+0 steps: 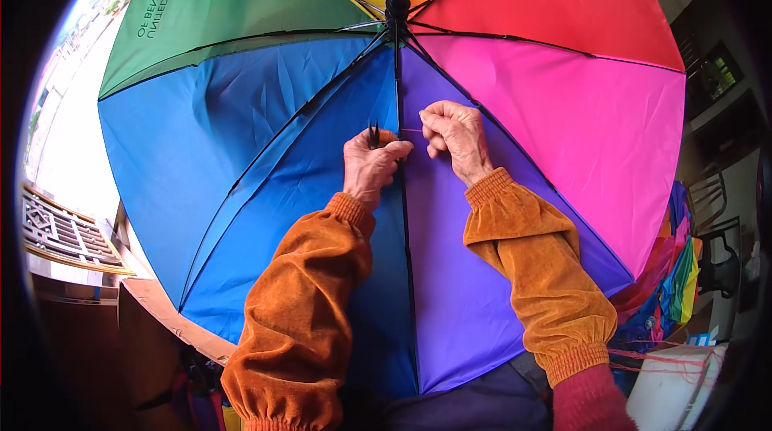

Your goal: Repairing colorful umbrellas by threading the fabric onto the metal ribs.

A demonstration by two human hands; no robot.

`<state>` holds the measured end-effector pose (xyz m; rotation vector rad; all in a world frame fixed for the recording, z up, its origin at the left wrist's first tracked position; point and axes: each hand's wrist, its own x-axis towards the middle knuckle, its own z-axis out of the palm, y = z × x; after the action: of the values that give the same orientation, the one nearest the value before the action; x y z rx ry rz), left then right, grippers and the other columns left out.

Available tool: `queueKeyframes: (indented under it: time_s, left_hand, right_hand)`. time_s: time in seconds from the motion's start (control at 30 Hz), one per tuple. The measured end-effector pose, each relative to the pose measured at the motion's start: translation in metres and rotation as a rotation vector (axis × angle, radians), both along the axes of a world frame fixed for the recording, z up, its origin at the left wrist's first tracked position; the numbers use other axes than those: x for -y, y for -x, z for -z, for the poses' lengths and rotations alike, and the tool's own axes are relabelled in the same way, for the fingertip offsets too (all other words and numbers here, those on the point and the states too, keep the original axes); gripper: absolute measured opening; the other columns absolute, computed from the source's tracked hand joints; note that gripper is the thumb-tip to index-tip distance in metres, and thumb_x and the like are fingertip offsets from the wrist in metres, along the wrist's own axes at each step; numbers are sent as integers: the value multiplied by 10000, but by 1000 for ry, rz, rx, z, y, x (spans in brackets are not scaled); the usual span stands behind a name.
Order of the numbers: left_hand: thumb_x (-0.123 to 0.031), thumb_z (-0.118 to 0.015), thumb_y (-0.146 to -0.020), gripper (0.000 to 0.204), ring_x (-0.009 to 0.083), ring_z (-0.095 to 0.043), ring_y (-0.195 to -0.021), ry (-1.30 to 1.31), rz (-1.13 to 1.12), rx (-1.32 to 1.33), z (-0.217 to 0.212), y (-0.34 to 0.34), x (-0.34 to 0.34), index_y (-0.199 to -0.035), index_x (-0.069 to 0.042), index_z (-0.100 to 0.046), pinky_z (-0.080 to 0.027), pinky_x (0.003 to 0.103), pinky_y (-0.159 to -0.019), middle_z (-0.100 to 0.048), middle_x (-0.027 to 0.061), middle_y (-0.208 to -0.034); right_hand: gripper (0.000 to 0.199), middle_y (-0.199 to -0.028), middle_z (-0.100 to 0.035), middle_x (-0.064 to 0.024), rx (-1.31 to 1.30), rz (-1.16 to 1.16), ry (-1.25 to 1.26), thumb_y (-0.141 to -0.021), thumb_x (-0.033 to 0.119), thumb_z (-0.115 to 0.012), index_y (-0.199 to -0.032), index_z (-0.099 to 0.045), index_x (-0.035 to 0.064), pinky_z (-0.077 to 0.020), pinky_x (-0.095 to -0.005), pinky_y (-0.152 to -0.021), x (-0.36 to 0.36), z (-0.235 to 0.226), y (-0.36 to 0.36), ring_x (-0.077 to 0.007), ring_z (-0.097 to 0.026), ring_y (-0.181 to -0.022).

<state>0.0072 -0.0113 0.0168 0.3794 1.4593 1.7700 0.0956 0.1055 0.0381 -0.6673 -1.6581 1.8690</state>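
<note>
An open umbrella with panels in many colours fills the view, its inner side and black ribs facing me. My left hand is closed at the rib along the seam of the blue and purple panels. Two dark points of a small black tool, like thread snips, stick up from its fingers. Over the purple panel, my right hand is closed in a pinch. A thin pale thread runs from its fingers to the rib beside my left fingertips. Whether a needle is there cannot be made out.
The black shaft and hub stand at the top middle. More colourful umbrella cloth hangs at the right, above a white box with reddish strings over it. A brown ledge and a metal grille lie at the left.
</note>
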Motion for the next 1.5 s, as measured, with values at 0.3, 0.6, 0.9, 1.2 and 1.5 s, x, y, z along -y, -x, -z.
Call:
queueKeyframes:
  time_s: [0.3, 0.6, 0.9, 1.2, 1.5]
  left_hand:
    - [-149, -613, -762, 181, 44, -324, -379, -35, 47, 158, 5, 3, 4, -649, -43, -520, -199, 199, -338, -453, -9, -533]
    - [-202, -589, -803, 227, 48, -329, -389, -182, 177, 198, 0, -1, -1, -637, -59, -530, -213, 194, -355, -423, -19, -503]
    - [-193, -625, -796, 222, 18, -326, -409, 37, 3, -115, 3, -6, -2, -632, -64, -549, -210, 181, -362, -449, -41, -530]
    - [-172, -596, -814, 162, 26, -379, -427, -93, -63, 85, 11, -3, 1, -716, -48, -563, -256, 167, -357, -524, -6, -591]
    - [-127, -578, -818, 125, 39, -408, -450, -112, -63, 125, 11, 2, -4, -743, -29, -557, -274, 167, -358, -576, 60, -660]
  right_hand:
    - [128, -545, -472, 6, -91, -20, 39, -846, 131, -554, -770, -544, 28, -349, -201, -345, 7, 0, 5, -50, -383, -390]
    - [133, -531, -439, 14, -16, -54, 10, -856, 144, -534, -779, -520, 37, -316, -220, -334, -3, 10, 3, -52, -368, -393]
    - [116, -555, -430, 18, 91, 48, -263, -840, 126, -526, -776, -547, 30, -347, -242, -383, 7, 0, 5, -69, -397, -430]
    - [83, -590, -496, -18, 76, -1, -159, -819, 75, -545, -782, -576, 8, -396, -276, -419, 3, 4, 3, -79, -447, -458]
    - [96, -588, -549, -127, 285, 118, -1084, -788, 73, -571, -741, -520, 6, -430, -360, -493, 2, 14, 3, -296, -565, -538]
